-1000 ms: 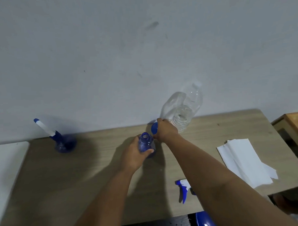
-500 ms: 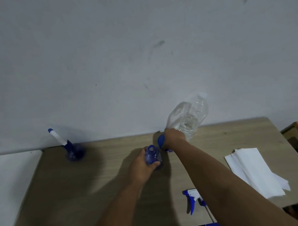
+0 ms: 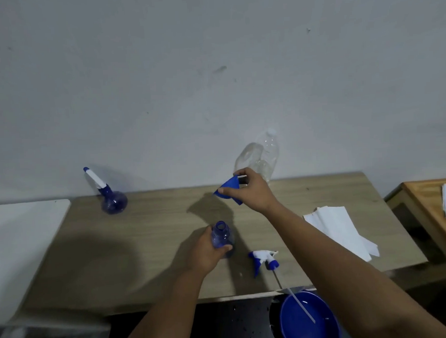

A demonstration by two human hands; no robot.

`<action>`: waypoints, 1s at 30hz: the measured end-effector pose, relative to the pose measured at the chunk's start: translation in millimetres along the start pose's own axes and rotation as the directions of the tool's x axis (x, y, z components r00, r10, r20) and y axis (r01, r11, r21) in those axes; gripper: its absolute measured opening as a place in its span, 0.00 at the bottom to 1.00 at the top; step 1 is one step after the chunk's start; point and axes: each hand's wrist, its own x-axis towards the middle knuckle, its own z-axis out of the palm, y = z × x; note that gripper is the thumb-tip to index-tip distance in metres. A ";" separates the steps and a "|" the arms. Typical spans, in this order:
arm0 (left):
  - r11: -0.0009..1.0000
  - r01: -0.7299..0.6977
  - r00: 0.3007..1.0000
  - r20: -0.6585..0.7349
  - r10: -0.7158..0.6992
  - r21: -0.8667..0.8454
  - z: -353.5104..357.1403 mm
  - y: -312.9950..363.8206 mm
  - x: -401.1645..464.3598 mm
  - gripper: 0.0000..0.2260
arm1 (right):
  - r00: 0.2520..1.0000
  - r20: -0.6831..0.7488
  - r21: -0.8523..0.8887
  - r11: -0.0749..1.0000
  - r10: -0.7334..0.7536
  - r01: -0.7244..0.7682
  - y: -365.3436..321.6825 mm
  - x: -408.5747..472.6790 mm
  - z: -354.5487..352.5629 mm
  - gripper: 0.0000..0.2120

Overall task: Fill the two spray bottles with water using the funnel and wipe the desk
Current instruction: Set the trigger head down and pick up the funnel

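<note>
Funnel (image 3: 229, 188), blue cone, pinched by right hand (image 3: 250, 190) above desk (image 3: 153, 237)

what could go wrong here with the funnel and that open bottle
1. The right hand only pinches the funnel, held tilted in the air, so it might slip before reaching the bottle's mouth.
2. The open spray bottle is steadied by the left hand alone; a knock could tip it.
3. The spray head lies near the desk edge, its tube overhanging, and might be swept off.
</note>
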 end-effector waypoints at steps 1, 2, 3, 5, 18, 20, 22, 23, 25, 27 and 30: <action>1.000 0.005 1.000 -0.001 -0.005 -0.009 2.1 0.1 -4.2 0.23 | 1.000 -0.011 0.048 0.999 -0.019 0.020 -0.3 -12.3 1.1 0.33; 1.000 0.008 1.000 -0.006 -0.008 -0.015 3.9 -0.6 -7.4 0.22 | 0.999 -0.023 0.089 0.995 -0.033 0.035 0.7 -24.1 2.7 0.32; 1.000 0.015 1.000 -0.001 -0.015 -0.022 5.5 -0.2 -10.2 0.22 | 0.999 -0.030 0.134 0.990 -0.041 0.045 2.8 -35.7 5.1 0.32; 1.000 0.022 1.000 -0.012 -0.022 -0.002 8.4 -0.4 -13.3 0.21 | 0.998 -0.029 0.215 0.975 -0.055 0.060 10.7 -54.5 11.1 0.31; 0.998 0.041 0.999 -0.006 -0.040 0.050 14.2 9.1 -19.4 0.21 | 0.993 -0.037 0.273 0.955 -0.110 0.116 66.3 -90.8 34.9 0.38; 0.999 0.031 0.999 0.009 -0.031 -0.009 13.4 9.8 -21.3 0.19 | 0.993 -0.014 0.246 0.962 -0.114 0.114 69.6 -93.8 35.1 0.42; 0.997 0.044 0.999 0.020 -0.043 -0.066 12.9 5.4 -21.0 0.17 | 0.993 0.016 0.233 0.967 -0.114 0.107 69.5 -97.7 34.6 0.47; 0.997 0.042 0.999 0.031 -0.039 -0.069 12.8 3.4 -19.2 0.18 | 0.992 0.021 0.236 0.965 -0.126 0.118 69.7 -98.5 34.3 0.46; 0.998 0.032 0.998 0.057 -0.029 -0.054 10.7 4.8 -18.4 0.20 | 0.987 0.021 0.231 0.961 -0.160 0.150 70.6 -98.6 33.8 0.42; 1.000 0.015 0.997 0.073 -0.015 -0.010 7.1 7.1 -19.5 0.20 | 0.988 0.026 0.214 0.967 -0.149 0.140 68.5 -99.4 32.7 0.43; 0.998 0.007 0.996 0.084 -0.012 0.055 1.1 9.5 -26.8 0.22 | 0.993 0.049 0.196 0.976 -0.106 0.094 64.9 -101.1 28.1 0.48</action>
